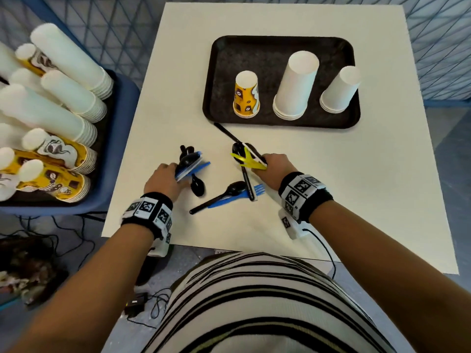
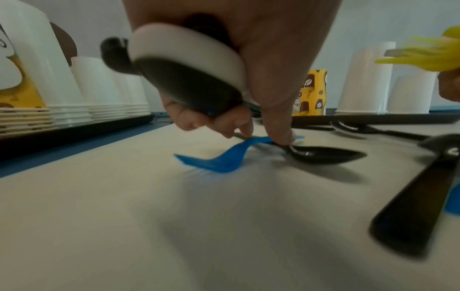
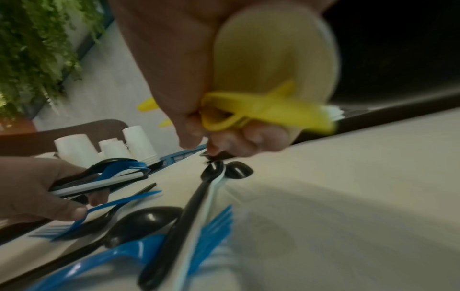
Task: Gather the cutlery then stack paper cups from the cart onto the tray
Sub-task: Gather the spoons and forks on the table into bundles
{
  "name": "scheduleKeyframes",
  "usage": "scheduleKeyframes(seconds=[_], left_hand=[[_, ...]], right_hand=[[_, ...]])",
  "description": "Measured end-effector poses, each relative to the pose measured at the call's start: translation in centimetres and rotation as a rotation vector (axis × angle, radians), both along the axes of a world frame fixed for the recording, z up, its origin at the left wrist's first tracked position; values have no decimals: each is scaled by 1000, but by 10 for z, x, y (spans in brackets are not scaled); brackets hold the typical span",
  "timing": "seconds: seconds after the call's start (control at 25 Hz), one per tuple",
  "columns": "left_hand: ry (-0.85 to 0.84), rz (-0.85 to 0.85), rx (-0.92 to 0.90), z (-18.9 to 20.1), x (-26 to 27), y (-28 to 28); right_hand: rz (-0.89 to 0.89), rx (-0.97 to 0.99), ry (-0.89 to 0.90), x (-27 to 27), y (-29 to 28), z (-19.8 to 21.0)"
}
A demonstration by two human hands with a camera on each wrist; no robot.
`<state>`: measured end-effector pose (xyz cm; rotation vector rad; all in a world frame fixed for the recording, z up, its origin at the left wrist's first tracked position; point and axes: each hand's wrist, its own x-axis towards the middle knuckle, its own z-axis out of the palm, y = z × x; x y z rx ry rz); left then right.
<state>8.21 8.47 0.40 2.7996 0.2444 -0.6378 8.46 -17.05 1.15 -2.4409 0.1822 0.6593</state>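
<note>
On table [image 1: 305,200]: left hand [image 2: 261,59] fingertip pins blue fork [image 2: 219,159], hidden overhead.

We see our left hand [image 1: 163,180] gripping blue-and-black cutlery [image 1: 190,164], our right hand [image 1: 274,169] gripping yellow forks [image 1: 246,160], near the tabletop's [image 1: 331,174] front edge.

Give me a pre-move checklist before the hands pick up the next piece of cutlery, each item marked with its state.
1. Left hand grips its bundle of black, blue and white cutlery: ok.
2. Right hand holds the yellow cutlery: ok.
3. All cutlery gathered: not ok; a black spoon, a blue fork and others lie on the table.
4. Left fingertips on a loose piece: ok, touching a blue utensil.
5. Tray has bare space: ok.
6. Exact count of loose pieces: cannot tell, they overlap.
</note>
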Motion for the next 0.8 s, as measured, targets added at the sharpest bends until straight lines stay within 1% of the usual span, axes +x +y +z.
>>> scheduleKeyframes(seconds=[0.08, 0.2, 0.32, 0.36, 0.44, 0.48, 0.56, 0.68, 0.8], left_hand=[[48, -64, 14, -7, -2, 11], [61, -126, 14, -11, -2, 15], [60, -182, -24, -10, -1, 21], [44, -156, -77, -10, 1, 24], [4, -29, -198, -8, 7, 24], [-5, 37, -228, -7, 10, 22], [29, 111, -218, -7, 17, 14], [84, 169, -198, -11, 21, -1], [82, 148, -204, -16, 23, -7]], right_hand=[[5, -55, 36, 2, 19, -2], [-29, -162, 109, 4, 37, -6], [-59, -257, 112, 4, 47, -10], [-81, -267, 103, 4, 48, -12], [-118, -282, 99, 3, 49, -13], [-112, -297, 102, 3, 48, -12], [-78, -339, 109, 1, 49, -10], [-34, -360, 92, -1, 46, -5], [-27, -367, 39, -3, 41, 3]])
